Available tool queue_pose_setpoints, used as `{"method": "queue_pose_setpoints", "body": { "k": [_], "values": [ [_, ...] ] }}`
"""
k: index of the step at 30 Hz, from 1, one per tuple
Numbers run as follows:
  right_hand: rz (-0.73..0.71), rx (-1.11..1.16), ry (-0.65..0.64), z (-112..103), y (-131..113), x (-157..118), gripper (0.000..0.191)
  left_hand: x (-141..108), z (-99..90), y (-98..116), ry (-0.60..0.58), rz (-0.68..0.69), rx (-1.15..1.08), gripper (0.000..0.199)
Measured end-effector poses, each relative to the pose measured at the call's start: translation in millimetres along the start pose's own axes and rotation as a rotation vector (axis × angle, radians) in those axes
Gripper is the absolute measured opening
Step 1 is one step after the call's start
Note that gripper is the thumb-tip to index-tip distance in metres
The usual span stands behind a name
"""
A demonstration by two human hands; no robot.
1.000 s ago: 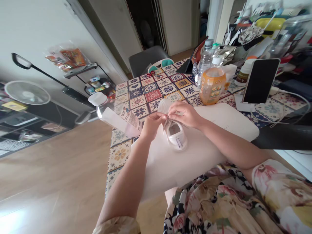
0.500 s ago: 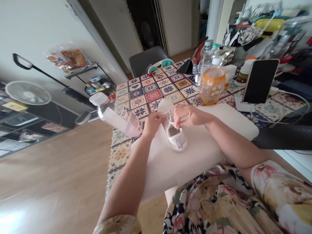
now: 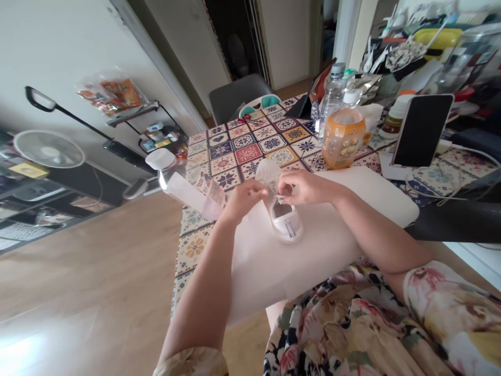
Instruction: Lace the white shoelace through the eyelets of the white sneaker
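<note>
Left hand (image 3: 243,199) curled at the left side of a small white shoe (image 3: 282,211), fingertips pinched at its lace area; exactly what is pinched too small to tell. Right hand (image 3: 303,187) closed from the other side, fingers gripping the same spot above the shoe's opening. Shoe lying on a white sheet (image 3: 313,250) spread over the patterned surface (image 3: 250,149), heel toward the person. Just left, a clear white-capped bottle (image 3: 183,183) tipped on its side at the surface's edge. Beyond the hands, an orange juice bottle (image 3: 343,137) upright, a clear water bottle (image 3: 332,96) behind it. Farther right, a dark phone (image 3: 422,130) propped on a stand.
</note>
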State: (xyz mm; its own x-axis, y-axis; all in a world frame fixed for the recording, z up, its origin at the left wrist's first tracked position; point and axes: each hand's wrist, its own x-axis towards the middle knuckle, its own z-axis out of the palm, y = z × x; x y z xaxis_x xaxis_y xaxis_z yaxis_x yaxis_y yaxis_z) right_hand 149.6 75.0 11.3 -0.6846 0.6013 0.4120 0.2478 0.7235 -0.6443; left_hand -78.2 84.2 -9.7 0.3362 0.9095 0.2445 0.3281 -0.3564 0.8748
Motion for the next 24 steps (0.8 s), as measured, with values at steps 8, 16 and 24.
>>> {"method": "queue_pose_setpoints", "body": {
  "k": [8, 16, 24],
  "values": [
    [-0.16, 0.63, 0.06, -7.1, -2.6, -7.2, 0.041, -3.6, 4.7, 10.1, -0.113, 0.051, 0.065, 0.02],
    [0.098, 0.394, 0.041, -11.4, 0.2, -7.3, 0.035, -5.6, 16.4, 13.4, -0.093, -0.009, -0.044, 0.014],
    [0.031, 0.065, -0.028, 2.4, 8.9, 0.5, 0.009, -5.7, 22.0, 9.0, -0.12, 0.011, -0.16, 0.023]
  ]
}}
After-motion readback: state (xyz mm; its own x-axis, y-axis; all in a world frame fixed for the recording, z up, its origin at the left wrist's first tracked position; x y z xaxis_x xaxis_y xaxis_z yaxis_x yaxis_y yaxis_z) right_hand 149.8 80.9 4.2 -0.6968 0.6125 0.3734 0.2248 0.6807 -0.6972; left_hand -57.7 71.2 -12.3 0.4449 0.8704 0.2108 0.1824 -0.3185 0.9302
